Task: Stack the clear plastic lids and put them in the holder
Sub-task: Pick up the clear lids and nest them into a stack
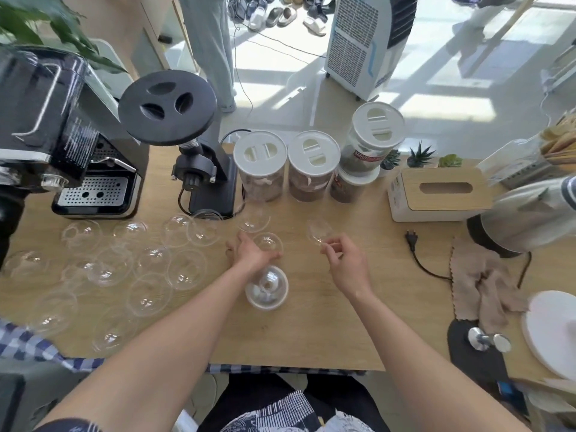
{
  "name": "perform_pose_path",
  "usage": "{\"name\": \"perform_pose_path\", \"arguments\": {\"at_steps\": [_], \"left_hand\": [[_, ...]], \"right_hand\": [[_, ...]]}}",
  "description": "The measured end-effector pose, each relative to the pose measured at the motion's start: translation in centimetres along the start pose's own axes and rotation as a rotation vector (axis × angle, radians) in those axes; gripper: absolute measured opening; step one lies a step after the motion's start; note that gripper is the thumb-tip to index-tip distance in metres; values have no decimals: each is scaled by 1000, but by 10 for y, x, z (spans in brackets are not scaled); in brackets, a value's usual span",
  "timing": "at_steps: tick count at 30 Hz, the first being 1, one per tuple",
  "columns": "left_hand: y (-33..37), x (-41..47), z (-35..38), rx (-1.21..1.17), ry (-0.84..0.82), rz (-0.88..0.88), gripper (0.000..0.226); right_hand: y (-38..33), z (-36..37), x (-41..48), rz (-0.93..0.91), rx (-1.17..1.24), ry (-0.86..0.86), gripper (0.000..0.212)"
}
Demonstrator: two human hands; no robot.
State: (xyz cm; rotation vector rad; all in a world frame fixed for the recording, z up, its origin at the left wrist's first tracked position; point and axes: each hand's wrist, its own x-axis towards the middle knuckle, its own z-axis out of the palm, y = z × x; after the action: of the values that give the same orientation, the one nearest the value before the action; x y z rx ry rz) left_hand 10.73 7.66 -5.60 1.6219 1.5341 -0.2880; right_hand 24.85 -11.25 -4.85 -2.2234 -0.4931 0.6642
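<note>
- Tabletop (311, 332): pale wood-grain laminate, matte, with a straight near edge.
- Holder (266, 287): a round white base beneath the left forearm, with clear domed lids apparently already nested in it; their count could not be told.
- Loose lids (149, 294): thin, glossy, transparent hemispheres scattered over the left half of the tabletop, mostly apart, a few overlapping.
- Left hand (249, 252): fingers curled around a dome lid (268, 241) just beyond the holder, apparently clamped on it.
- Right hand (343, 260): fingertips pinched on the rim of a tilted lid (318, 229).
- Step judged in hand: gathering single lids for stacking. The next move called for aligning both domes the same way up, nesting them, then lowering them onto the holder without springing the flexible rims.
- Beyond: three clear canisters (260, 166) with white lids, a black grinder (199, 169), and an espresso machine (62, 145) of black plastic and steel.
</note>
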Motion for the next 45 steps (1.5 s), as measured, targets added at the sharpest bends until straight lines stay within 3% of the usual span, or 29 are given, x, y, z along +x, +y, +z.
{"name": "perform_pose_path", "arguments": {"at_steps": [8, 13, 18, 22, 27, 45], "left_hand": [[-26, -7, -36, -108, 12, 107, 104], [-55, -23, -61, -136, 37, 214, 102], [-84, -48, -79, -265, 15, 285, 109], [-97, -75, -80, -340, -91, 366, 116], [-100, -95, -57, -232, -167, 476, 92], [-93, -96, -27, 34, -111, 532, 101]], "right_hand": [[-16, -8, -37, 118, 414, -196, 22], [-27, -4, -57, 259, 728, -543, 28], [-28, 13, -72, 322, 597, -700, 29], [-26, 25, -77, 325, 440, -667, 35], [-21, 31, -77, 294, 272, -516, 36], [-23, 43, -82, 424, 276, -460, 26]]}}
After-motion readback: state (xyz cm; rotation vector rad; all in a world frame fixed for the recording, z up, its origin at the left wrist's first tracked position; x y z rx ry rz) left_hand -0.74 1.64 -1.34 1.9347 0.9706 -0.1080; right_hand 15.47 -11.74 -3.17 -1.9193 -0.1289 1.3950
